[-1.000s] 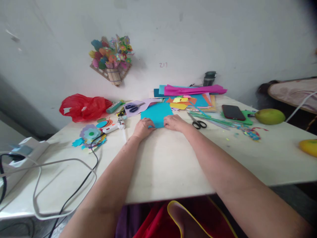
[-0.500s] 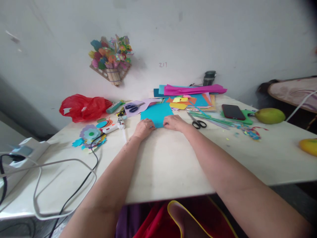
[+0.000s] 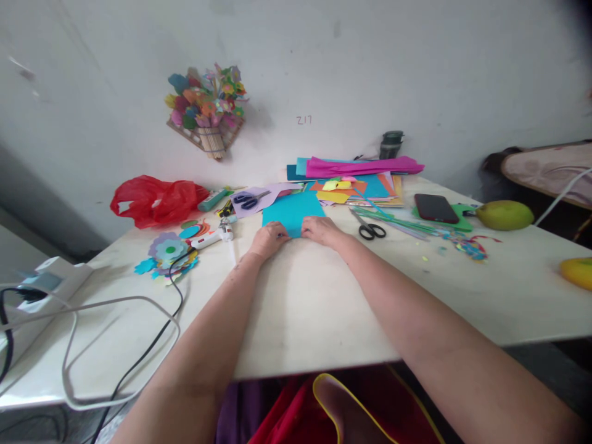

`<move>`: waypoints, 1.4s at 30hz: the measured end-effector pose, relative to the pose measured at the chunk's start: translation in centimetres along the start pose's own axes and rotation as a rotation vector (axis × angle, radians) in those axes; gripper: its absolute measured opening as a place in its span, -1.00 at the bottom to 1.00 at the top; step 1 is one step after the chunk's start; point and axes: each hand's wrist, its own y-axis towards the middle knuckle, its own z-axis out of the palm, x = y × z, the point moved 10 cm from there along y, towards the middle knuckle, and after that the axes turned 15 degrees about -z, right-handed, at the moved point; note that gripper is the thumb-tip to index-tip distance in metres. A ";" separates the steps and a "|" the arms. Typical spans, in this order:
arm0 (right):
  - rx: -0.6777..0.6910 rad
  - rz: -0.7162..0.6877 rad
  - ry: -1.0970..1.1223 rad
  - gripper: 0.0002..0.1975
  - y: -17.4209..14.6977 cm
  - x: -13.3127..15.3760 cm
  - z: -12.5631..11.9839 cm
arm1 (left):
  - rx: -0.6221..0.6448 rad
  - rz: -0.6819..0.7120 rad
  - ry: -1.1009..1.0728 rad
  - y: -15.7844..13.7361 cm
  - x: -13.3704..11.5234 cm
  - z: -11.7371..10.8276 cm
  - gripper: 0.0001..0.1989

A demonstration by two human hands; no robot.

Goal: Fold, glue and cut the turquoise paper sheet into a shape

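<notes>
"What does your head view give me in writing?"

"I can read a red handwritten "217" [image 3: 304, 120] on the wall [image 3: 416, 74], though its first character could pass for a Z. From here I can't make out a label on the white glue gun [image 3: 225, 232]."

"And the hands?"

"Both my forearms come in over the table's [image 3: 314, 308] near edge and converge, palms down. My left hand [image 3: 271, 239] sits at the near left corner of the blue sheet [image 3: 292, 211], my right hand [image 3: 320, 230] at its near right corner, with a strip of blue between them."

"Fingers?"

"Curled and bunched close on each hand, tips at the sheet's near edge. I cannot tell whether they pinch it or only press it."

"Where's the sheet?"

"Flat around mid-table, closer to the far edge than the near one. Black-handled scissors [image 3: 372, 230] lie just beside my right hand; a smartphone [image 3: 435, 208] lies farther toward the right edge."
</notes>
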 end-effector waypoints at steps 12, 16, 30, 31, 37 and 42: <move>-0.055 0.037 0.152 -0.87 -0.1 -0.9 0.4 | 0.043 -0.074 -0.160 0.5 1.7 0.6 -0.89; -0.073 0.041 0.182 -0.89 -0.1 -1.0 0.5 | 0.048 -0.092 -0.212 0.5 1.7 0.5 -0.89; -0.117 0.107 0.234 -0.85 0.6 -1.2 1.3 | 0.043 -0.142 -0.266 0.5 2.3 0.6 -0.89; -0.113 0.114 0.239 -0.85 0.6 -1.3 1.4 | 0.046 -0.150 -0.274 0.5 2.3 0.6 -0.89; -0.093 0.129 0.264 -0.85 0.7 -1.5 1.7 | 0.068 -0.176 -0.318 0.4 2.5 0.6 -0.89; -0.059 0.159 0.241 -0.85 0.6 -1.3 1.6 | 0.077 -0.205 -0.326 0.4 2.8 0.8 -0.86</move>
